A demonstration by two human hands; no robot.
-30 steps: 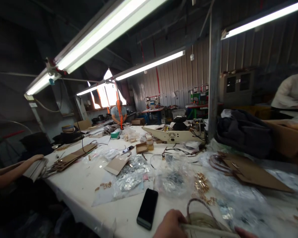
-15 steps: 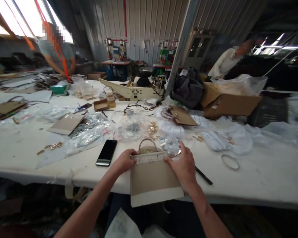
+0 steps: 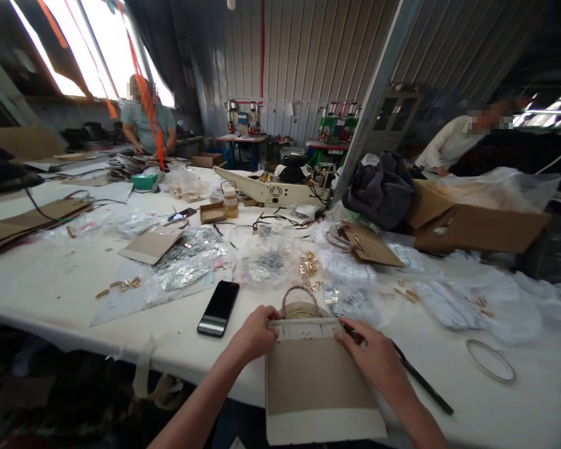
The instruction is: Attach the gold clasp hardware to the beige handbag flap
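Observation:
A flat beige bag panel (image 3: 320,380) with a pale strip along its top and a looped handle (image 3: 300,292) lies at the table's front edge, its lower end jutting past it. My left hand (image 3: 258,335) pinches its upper left corner, fingers closed. On the upper right corner my right hand (image 3: 367,349) is closed too, thumb on the face and fingers behind the edge. Behind the handle sits a roll of tape (image 3: 303,310), partly hidden. A dark, thin stick-like tool (image 3: 425,380) lies right of my right hand.
A black phone (image 3: 219,307) lies to the left, a pale ring (image 3: 490,360) to the right. Gold metal pieces (image 3: 308,265) and plastic bags lie beyond. Another bag panel (image 3: 371,243), a cardboard box (image 3: 495,224) and a cream machine part (image 3: 273,190) stand farther back. Two people are in the background.
The view has shifted, so most things appear lower and farther right. My right hand's raised fingers have come down and closed on the panel's corner. My left hand keeps its hold.

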